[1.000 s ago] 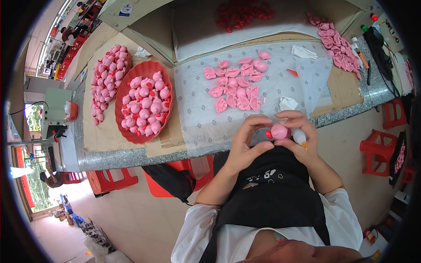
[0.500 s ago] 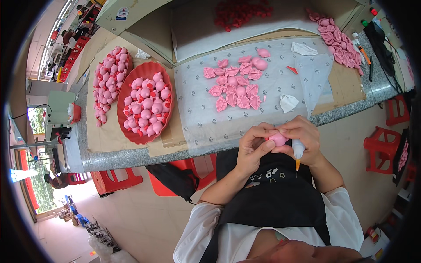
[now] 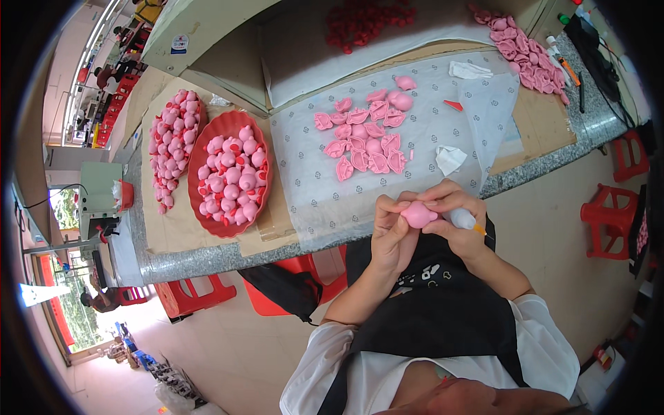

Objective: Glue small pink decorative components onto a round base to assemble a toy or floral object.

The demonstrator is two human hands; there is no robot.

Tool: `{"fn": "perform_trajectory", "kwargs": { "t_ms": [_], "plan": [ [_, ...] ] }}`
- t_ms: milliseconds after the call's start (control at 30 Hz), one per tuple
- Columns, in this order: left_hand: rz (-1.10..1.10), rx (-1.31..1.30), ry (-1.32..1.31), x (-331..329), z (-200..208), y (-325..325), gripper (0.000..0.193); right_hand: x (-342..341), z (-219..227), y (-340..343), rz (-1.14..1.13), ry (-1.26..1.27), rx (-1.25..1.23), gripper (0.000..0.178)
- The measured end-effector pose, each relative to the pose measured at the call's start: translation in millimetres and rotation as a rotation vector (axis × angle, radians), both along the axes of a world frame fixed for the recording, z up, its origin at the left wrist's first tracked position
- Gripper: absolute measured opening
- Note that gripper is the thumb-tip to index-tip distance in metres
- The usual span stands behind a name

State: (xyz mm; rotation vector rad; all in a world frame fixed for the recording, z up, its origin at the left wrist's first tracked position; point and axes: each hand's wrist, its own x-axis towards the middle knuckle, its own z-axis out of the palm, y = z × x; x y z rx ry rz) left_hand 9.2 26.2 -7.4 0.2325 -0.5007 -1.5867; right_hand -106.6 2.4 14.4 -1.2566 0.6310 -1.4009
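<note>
Between both hands, just off the table's front edge, a round pink rubbery piece [image 3: 418,215] with a small knob is pinched. My left hand [image 3: 389,235] grips it from the left with thumb and fingertips. From the other side my right hand [image 3: 465,211] closes on it too. A translucent white needle-tip bottle [image 3: 462,219] with an orange neck is tucked in the same hand, lying across the fingers. Beyond the hands, several hollow pink shells [image 3: 358,161] and a few round pink pieces [image 3: 400,100] rest on a printed white sheet [image 3: 304,200].
At left, a red scalloped basket [image 3: 220,231] holds many pink pieces with red parts; more are heaped behind [image 3: 173,138]. Pink shells [image 3: 529,62] pile at far right. Crumpled white tissue [image 3: 449,159] lies right of the shells. A cabinet [image 3: 228,76] stands behind; red stools [image 3: 194,296] are below.
My hands have turned the pink piece, and the red bit at its left side is out of sight. The bottle's tip has swung from pointing down toward the right. The whole view has shifted slightly.
</note>
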Motion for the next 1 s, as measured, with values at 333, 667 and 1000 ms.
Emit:
{"fn": "perform_trajectory", "kwargs": {
  "t_ms": [333, 667, 1000],
  "plan": [
    [0.033, 0.036, -0.189, 3.2, 2.6, -1.9, 0.030, -0.7, -0.7, 0.0, -0.013, -0.015, 0.067, 0.020],
    [-0.002, 0.175, -0.205, 23.9, -1.5, -16.3, 0.041, -29.8, 18.5, -41.4, -0.351, 1.061, -0.060, 0.026],
    [-0.187, 0.305, 0.198, 20.7, -9.2, -19.6, 0.033, -28.3, 10.4, -36.2, -0.315, 0.791, -0.035, 0.020]
  ]
}}
